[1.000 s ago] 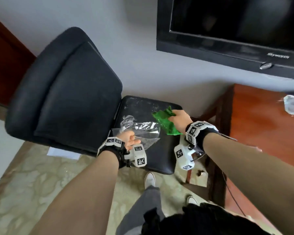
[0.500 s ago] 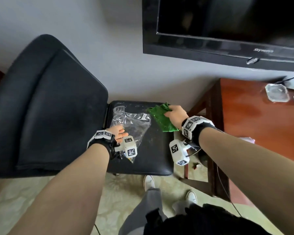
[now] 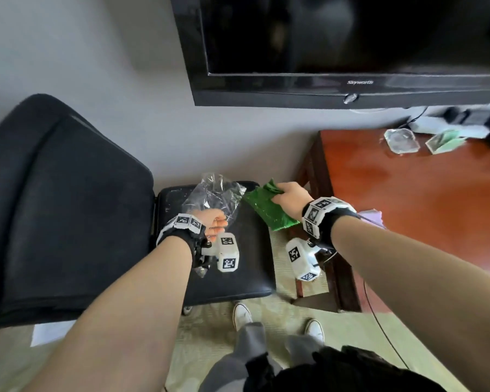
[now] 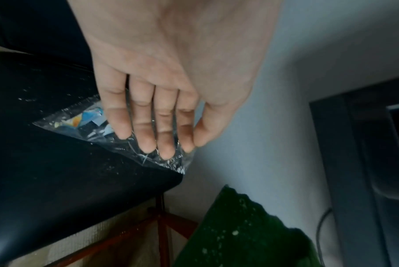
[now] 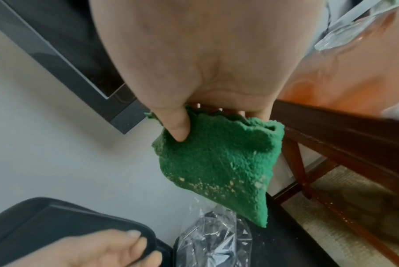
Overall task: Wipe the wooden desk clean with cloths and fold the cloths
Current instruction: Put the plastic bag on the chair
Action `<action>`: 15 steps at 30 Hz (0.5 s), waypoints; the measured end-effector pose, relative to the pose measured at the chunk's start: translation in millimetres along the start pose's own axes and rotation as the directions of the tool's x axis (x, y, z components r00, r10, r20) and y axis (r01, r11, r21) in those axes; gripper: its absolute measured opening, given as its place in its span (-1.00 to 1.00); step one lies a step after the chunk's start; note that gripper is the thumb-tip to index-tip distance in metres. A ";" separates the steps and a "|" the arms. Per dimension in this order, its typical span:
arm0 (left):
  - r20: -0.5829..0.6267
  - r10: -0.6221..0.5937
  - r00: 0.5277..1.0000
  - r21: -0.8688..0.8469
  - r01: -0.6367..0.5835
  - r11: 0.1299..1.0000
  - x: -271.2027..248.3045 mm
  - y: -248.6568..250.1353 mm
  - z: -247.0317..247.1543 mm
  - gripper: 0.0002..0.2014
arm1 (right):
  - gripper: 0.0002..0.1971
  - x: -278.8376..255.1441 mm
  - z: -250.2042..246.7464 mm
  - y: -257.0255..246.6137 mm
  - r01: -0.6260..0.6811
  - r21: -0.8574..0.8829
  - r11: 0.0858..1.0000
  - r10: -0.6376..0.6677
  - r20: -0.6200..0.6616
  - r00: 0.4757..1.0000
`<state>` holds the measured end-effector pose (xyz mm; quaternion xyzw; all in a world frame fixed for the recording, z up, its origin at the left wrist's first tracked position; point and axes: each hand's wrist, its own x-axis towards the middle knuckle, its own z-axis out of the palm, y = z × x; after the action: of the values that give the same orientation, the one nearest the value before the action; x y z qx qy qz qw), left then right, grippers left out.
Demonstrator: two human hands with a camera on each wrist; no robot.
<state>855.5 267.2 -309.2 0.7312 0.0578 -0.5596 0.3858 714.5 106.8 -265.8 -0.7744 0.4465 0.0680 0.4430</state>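
Green cloth (image 3: 269, 210) x1 pinched in right hand (image 3: 290, 198); left hand (image 3: 214, 222) fingers straight, above 1 plastic bag (image 3: 214, 193).

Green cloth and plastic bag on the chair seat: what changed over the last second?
Little changed. The right hand still grips the green cloth, lifted slightly off the black chair seat. The left hand, fingers straight, stays on the clear plastic bag. Mostly the head camera swung toward the wooden desk.
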 end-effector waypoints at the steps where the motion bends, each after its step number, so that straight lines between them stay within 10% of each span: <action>1: 0.015 0.013 1.000 0.018 -0.013 1.000 -3.4 4.4 11.1 -0.77 | -0.68 -5.0 -6.7 8.2 -0.005 0.001 1.000 0.005 -0.013 1.000; 8: 0.122 0.259 0.958 0.181 -0.278 0.943 -31.6 35.5 106.1 -0.94 | -0.61 -38.1 -68.6 70.3 -0.039 -0.028 0.999 0.036 -0.103 0.994; 15: 0.362 0.580 0.729 0.460 -0.681 0.570 -89.5 46.5 235.8 -0.82 | -0.82 -89.1 -150.2 149.7 -0.003 -0.031 1.000 -0.003 -0.161 0.987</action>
<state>664.3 117.7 -226.6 0.7315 -0.4089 -0.4351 0.3293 505.6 19.6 -225.0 -0.7843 0.4797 0.0123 0.3932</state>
